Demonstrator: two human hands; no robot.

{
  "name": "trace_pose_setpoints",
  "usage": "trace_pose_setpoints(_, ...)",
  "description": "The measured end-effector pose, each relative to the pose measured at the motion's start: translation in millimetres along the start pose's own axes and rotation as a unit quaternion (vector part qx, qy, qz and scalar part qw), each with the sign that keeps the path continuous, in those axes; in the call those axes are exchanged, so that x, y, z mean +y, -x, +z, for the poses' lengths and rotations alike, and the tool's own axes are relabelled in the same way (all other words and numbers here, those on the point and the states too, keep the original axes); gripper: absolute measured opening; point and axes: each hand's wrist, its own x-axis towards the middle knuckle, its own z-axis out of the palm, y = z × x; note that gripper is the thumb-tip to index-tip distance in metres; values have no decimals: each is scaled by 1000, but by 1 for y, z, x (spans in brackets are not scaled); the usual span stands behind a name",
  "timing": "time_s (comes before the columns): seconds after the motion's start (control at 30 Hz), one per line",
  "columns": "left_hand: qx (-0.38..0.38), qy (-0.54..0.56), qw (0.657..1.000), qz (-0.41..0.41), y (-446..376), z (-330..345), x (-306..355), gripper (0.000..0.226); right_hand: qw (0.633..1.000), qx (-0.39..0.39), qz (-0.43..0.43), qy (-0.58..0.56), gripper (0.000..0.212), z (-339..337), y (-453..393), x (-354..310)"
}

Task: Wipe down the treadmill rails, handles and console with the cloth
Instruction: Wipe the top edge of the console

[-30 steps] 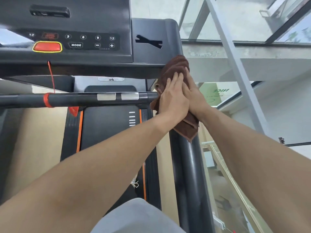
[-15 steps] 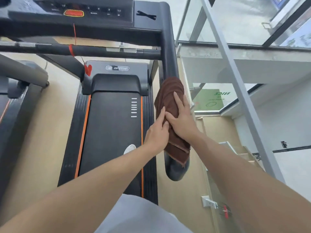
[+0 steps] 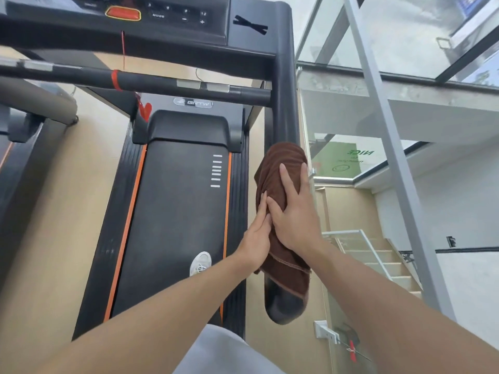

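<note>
Our right hand [image 3: 294,211] pressed the brown cloth [image 3: 280,168] flat around the right rail [image 3: 283,103], and our left hand [image 3: 256,238] touched its side. The rail ran long, toward us.

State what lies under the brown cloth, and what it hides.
The brown cloth wraps the treadmill's right handrail, pressed by the left hand and right hand. The rail's end shows below; the wrapped stretch is hidden.
</note>
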Motion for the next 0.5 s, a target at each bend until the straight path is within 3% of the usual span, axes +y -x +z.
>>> trace_pose_setpoints(0.17, -12, 124, 992, -2, -62, -4, 44, 49, 996, 12, -9, 86, 68, -4, -75, -13)
trace_pose_setpoints(0.3, -21, 179, 984, 9, -115, -9, 77, 48, 996, 15, -17, 87, 68, -9, -140, -16)
trace_pose_setpoints(0.5, 42, 141, 989, -9, -183, -13, 116, 46, 994, 17, -45, 95, 62, -15, -226, -21)
